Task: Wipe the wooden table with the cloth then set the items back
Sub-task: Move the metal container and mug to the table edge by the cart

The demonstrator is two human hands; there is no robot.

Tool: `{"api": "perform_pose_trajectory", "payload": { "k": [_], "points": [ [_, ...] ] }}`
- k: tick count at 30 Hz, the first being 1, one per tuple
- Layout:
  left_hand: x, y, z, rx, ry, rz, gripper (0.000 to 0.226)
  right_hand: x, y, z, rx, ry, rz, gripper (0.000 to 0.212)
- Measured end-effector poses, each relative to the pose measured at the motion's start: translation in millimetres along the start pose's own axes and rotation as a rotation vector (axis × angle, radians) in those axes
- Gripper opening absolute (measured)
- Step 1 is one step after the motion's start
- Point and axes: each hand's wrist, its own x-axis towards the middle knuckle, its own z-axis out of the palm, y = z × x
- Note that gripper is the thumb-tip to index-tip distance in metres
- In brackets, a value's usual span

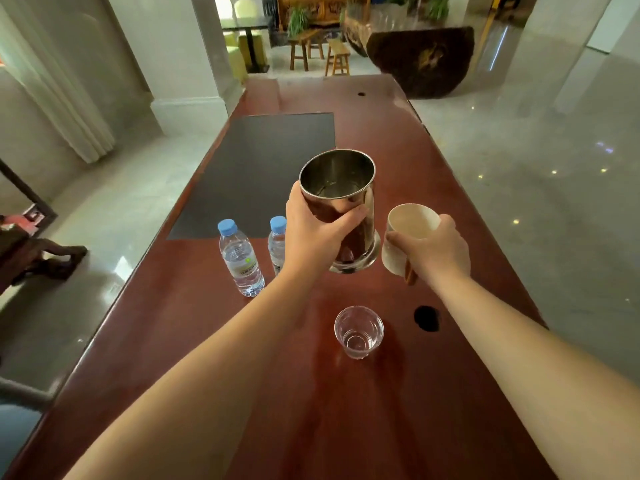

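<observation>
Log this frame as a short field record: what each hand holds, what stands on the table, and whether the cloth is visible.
left hand: gripping steel canister, tilted, open mouth toward camera
right hand: holding paper cup, tilted
on wooden table: two water bottles with blue caps, upright; clear glass, upright; dark mat
cloth: not visible
canister and cup contact with table: cannot tell

Left hand (317, 233) grips a steel canister (341, 209), tilted, open top facing the camera. Right hand (434, 251) holds a paper cup (408, 226) just beside it. Two water bottles (239, 258) stand left on the reddish wooden worktop (311, 410), near a dark mat (263, 171). A clear glass (358, 331) stands upright between the forearms.
</observation>
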Motion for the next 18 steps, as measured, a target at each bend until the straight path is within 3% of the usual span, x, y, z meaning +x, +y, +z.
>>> {"api": "perform_pose_trajectory", "payload": {
  "k": [11,18],
  "points": [
    [-84,9,-119,-0.067,0.229,-0.026,0.072,-95,-52,22,0.051,-0.200,-0.174,0.073],
    [-121,-19,-200,-0.032,0.404,-0.085,0.083,-154,-82,80,0.103,-0.395,-0.273,0.068]
  ]
}}
